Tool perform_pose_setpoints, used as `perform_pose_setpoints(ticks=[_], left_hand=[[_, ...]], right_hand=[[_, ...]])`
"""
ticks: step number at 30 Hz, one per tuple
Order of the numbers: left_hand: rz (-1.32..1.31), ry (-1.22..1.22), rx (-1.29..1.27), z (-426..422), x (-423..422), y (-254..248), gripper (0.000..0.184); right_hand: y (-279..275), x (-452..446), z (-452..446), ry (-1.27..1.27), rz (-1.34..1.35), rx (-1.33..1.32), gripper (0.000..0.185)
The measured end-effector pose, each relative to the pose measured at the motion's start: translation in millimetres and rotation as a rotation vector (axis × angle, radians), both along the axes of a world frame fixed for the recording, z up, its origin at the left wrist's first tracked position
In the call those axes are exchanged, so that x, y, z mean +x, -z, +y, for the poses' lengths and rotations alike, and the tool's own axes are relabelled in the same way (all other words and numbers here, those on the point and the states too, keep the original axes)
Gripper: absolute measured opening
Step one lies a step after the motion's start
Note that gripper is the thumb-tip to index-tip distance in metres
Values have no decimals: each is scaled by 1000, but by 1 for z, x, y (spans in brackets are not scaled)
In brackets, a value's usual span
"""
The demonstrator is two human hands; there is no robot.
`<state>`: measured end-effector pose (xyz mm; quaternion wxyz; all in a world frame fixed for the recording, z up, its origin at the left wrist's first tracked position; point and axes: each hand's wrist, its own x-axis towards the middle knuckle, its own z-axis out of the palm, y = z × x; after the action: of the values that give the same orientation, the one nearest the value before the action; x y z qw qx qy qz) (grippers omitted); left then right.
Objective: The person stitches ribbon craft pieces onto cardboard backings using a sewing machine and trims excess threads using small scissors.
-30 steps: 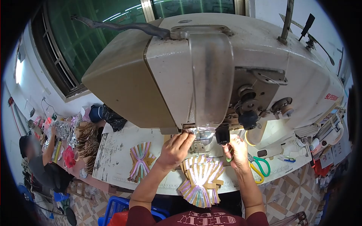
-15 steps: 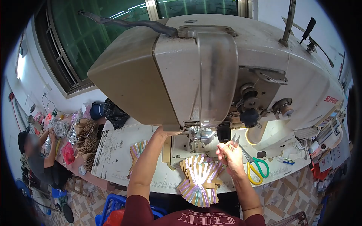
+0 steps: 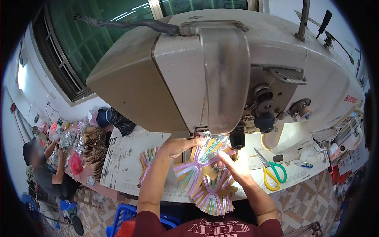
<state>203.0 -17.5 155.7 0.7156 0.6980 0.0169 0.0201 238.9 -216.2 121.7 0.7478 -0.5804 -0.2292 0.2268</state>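
Under the sewing machine head (image 3: pixel 166 75), a fan-shaped striped piece (image 3: pixel 195 168) in tan, purple and silver lies at the machine's bed. My left hand (image 3: pixel 182 146) pinches its upper left part near the needle area. My right hand (image 3: pixel 236 162) has its fingers closed on the piece's upper right edge, just below a black knob. A second striped piece (image 3: pixel 213 201) hangs over the table's front edge, partly covered by the first. Another striped piece (image 3: pixel 148 160) lies behind my left forearm.
Scissors (image 3: pixel 272 172) with yellow and green handles lie right of my right hand, near a small cutter (image 3: pixel 304 164). A blue basket (image 3: pixel 124 215) is below the table. At the far left, a person (image 3: pixel 49 170) handles silvery material beside brown stacks (image 3: pixel 94 146).
My left hand has come back from behind the machine head, and a striped piece now lies between both hands. My right hand has closed on it. The view has shifted slightly.
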Motion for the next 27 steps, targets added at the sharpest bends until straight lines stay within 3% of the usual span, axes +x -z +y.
perform_pose_setpoints(ticks=[3,6,11,18,21,24,27], left_hand=[[122,-79,-264,-9,-5,11,18],[138,-196,-337,-28,-14,-3,12],[-55,-259,-495,-37,-12,24,4],[-123,-279,-373,-36,-8,26,5],[-114,-264,-306,-36,-11,26,7],[-157,-268,-323,-49,-24,29,8],[-157,-227,-185,-53,-42,42,6]], right_hand=[[9,11,-2,-62,230,77,10],[6,9,1,-7,390,234,8],[10,17,6,88,426,321,9],[10,24,6,132,286,324,15],[6,23,7,166,346,339,10],[0,26,2,90,286,325,11],[1,32,-3,19,274,361,15]])
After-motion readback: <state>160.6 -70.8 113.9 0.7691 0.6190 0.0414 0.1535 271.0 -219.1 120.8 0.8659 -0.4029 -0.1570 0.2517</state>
